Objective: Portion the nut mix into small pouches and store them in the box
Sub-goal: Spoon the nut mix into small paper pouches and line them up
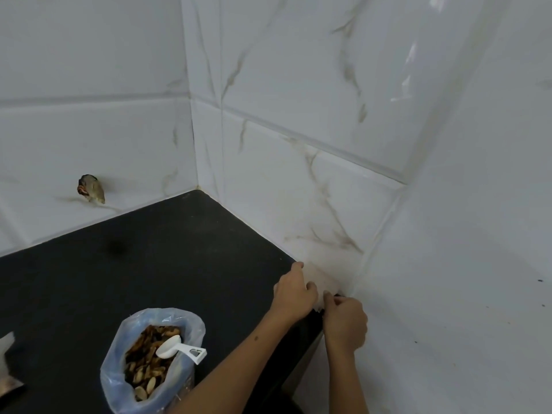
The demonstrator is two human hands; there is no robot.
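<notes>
A black surface runs into a corner of white marbled tile wall; near its front edge stands an open clear bag of nut mix, its rim rolled down; a white scoop lies on top of the nuts, its bowl inside the bag and its handle sticking out over the right side of the rim.

Both hands are at the right front corner of the surface, well apart from the bag, close to where the surface meets the wall; the left hand rests over the right edge of the surface with its fingers curled, the fingertips pointing toward the wall; the right hand sits just beside it, off the corner, fingers bent with thumb and forefinger drawn together; something thin and pale seems to lie between the two hands, but it is too faint against the tile to say whether either hand pinches it, so I cannot tell what they hold, if anything.

At the left edge of the surface, cut off by the frame, lies a crumpled pale thing, too little of it visible to name; a small brownish hole marks the wall above the back edge.
</notes>
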